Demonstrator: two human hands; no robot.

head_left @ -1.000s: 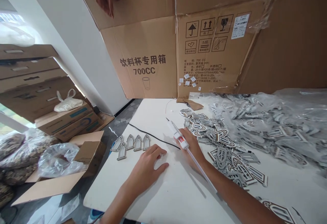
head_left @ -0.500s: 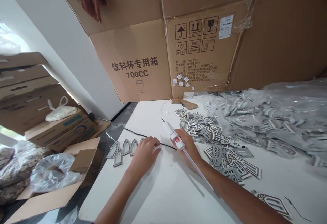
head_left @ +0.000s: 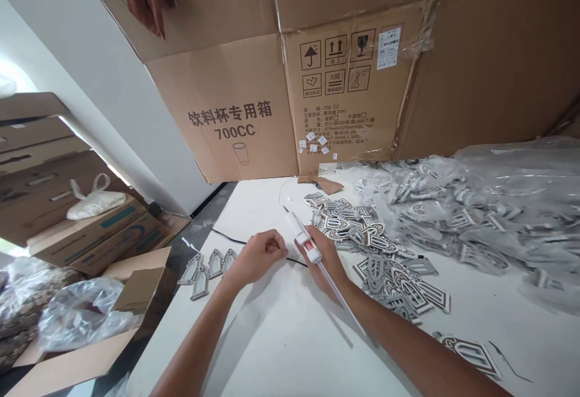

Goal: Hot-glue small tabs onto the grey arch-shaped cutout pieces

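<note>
My right hand [head_left: 324, 259] grips a slim white hot-glue pen [head_left: 296, 231], its pointed tip aimed up and left and a long pale stick running back past my wrist. My left hand [head_left: 259, 257] is curled above a thin black cord [head_left: 229, 237], close to the pen. The hand hides the middle of the cord. Several grey arched cut-out pieces [head_left: 215, 263] lie in a short row just left of that hand. A loose heap of similar patterned pieces [head_left: 376, 270] lies right of my right hand on the white table [head_left: 276, 330].
A large heap of pieces in clear plastic [head_left: 480, 203] fills the table's far right. A tall cardboard carton [head_left: 235, 113] stands behind the table. Beyond the table's left edge are open cardboard boxes [head_left: 140, 288] and a plastic bag [head_left: 81, 315].
My left hand has lifted, its fingers curling, and moved up and right from beside the arched pieces toward the cord and pen. The whole view has shifted slightly.
</note>
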